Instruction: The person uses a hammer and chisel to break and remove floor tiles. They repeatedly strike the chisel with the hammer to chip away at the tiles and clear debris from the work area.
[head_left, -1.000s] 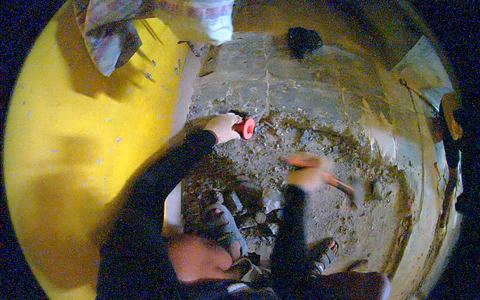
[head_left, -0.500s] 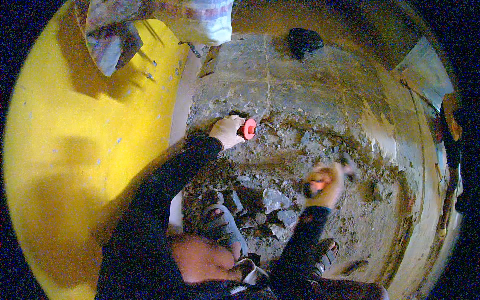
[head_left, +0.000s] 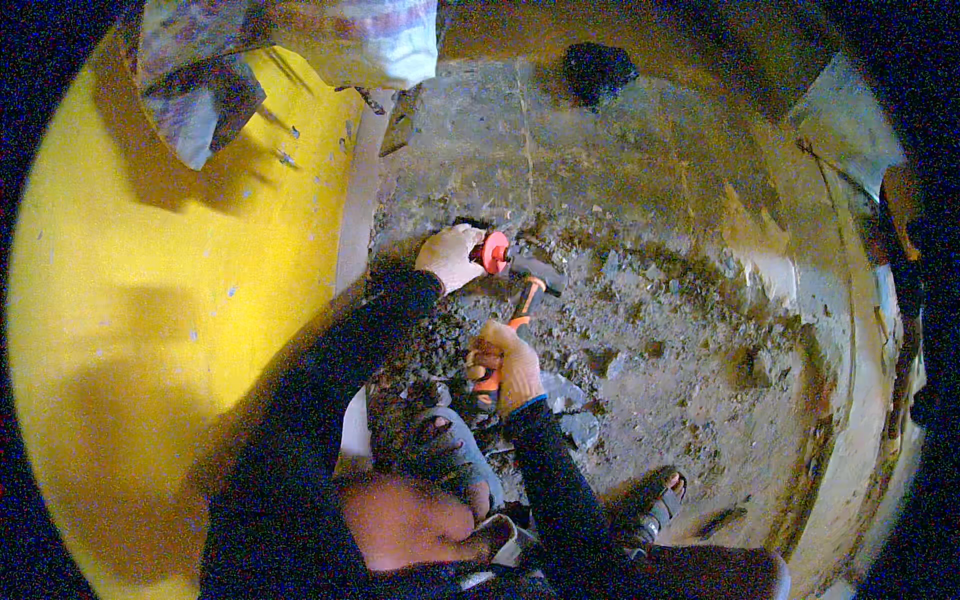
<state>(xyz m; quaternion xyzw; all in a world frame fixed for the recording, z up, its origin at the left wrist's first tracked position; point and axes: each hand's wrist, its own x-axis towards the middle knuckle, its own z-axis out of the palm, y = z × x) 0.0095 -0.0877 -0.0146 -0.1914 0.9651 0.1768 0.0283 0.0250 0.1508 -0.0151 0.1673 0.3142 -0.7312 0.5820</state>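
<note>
My left hand (head_left: 450, 257), in what looks like a pale work glove, is wrapped round a chisel with a round red hand guard (head_left: 495, 253). The chisel's blade is hidden behind the hand, by the broken edge of the floor. My right hand (head_left: 512, 365), pale-gloved with a blue cuff edge, grips the orange and black handle of a hammer (head_left: 527, 303). The dark hammer head (head_left: 537, 275) is at the chisel's struck end, touching it or very close. Crumbled rubble (head_left: 590, 330) lies beneath both hands.
A yellow wall (head_left: 200, 300) rises along the left. My sandalled feet (head_left: 455, 445) stand among broken chunks (head_left: 580, 428). Unbroken grey floor (head_left: 600, 170) stretches beyond, with a black bundle (head_left: 598, 75) on it. A patterned cloth or sack (head_left: 370, 45) hangs at the upper left.
My right hand has swung the hammer left and away from me, bringing its head to the chisel. The left hand keeps its hold on the chisel, nearly in place.
</note>
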